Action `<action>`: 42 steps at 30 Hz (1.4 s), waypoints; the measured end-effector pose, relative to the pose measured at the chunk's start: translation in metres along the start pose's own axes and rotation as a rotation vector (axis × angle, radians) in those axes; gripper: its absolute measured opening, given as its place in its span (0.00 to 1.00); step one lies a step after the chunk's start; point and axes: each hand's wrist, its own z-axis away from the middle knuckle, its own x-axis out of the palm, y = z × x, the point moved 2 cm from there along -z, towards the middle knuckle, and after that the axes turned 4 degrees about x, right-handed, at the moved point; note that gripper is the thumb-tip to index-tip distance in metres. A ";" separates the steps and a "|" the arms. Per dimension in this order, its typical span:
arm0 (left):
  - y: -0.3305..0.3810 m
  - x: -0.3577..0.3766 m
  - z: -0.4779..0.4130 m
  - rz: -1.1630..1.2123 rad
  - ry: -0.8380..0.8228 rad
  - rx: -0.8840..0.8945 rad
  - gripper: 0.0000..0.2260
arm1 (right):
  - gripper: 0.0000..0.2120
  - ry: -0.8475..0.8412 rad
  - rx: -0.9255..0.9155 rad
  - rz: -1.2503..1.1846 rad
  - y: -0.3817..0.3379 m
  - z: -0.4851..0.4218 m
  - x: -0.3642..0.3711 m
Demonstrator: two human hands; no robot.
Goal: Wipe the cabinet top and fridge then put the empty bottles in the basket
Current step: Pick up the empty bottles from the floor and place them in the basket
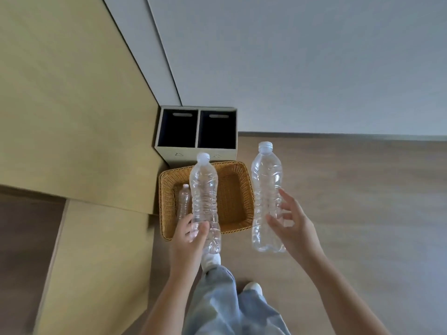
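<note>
A woven wicker basket stands on the wooden floor below me. One small clear bottle lies inside it at the left. My left hand grips a clear empty plastic bottle near its base, upright above the basket. My right hand holds a second clear empty bottle at its lower half, fingers spread, over the floor just right of the basket's edge. Both bottles have white caps.
A two-compartment bin with dark inner boxes stands against the wall behind the basket. A yellowish cabinet fills the left side. My legs and white shoes are on the floor beneath my hands.
</note>
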 end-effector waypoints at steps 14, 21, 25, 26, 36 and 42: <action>-0.183 0.098 -0.134 -0.083 0.008 -0.143 0.25 | 0.31 -0.052 0.080 0.012 0.154 -0.152 0.142; -0.268 0.145 -0.195 -0.187 0.002 -0.117 0.26 | 0.32 -0.107 0.077 0.061 0.235 -0.201 0.199; -0.310 0.161 -0.228 -0.244 -0.012 -0.093 0.26 | 0.33 -0.144 0.098 0.096 0.268 -0.229 0.233; -0.320 0.163 -0.235 -0.259 -0.019 -0.085 0.26 | 0.33 -0.150 0.111 0.091 0.276 -0.235 0.242; -0.381 0.194 -0.294 -0.269 0.005 -0.029 0.28 | 0.32 -0.161 0.138 0.057 0.336 -0.285 0.302; -0.405 0.211 -0.311 -0.343 -0.014 0.002 0.28 | 0.33 -0.146 0.196 0.041 0.366 -0.299 0.320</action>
